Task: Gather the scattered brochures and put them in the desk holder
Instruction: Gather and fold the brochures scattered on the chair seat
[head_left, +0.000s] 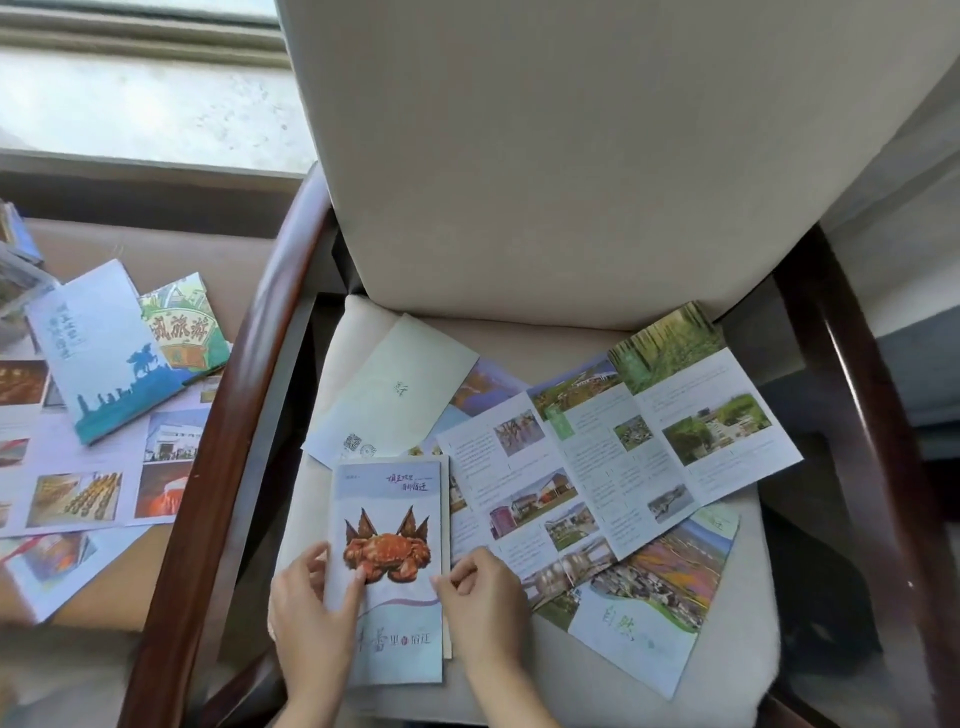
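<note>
A folded brochure with a crab picture (389, 525) lies on the chair seat (748, 587). My left hand (311, 618) grips its left edge with the thumb on the cover. My right hand (485, 603) pinches its right edge. An unfolded brochure with photos (618, 452) spreads across the seat to the right. A pale green folded leaflet (395, 389) lies behind the crab brochure. A colourful leaflet (654, 597) sits under the unfolded one. More brochures lie on the table at left: a blue-and-white one (98, 353), a green cartoon one (182, 322) and an open sheet of photos (93, 467).
The chair has a tall beige backrest (561, 156) and dark wooden armrests (234, 415) on both sides. At the far left edge a clear holder with brochures (15, 265) stands on the table. A window sill runs behind the table.
</note>
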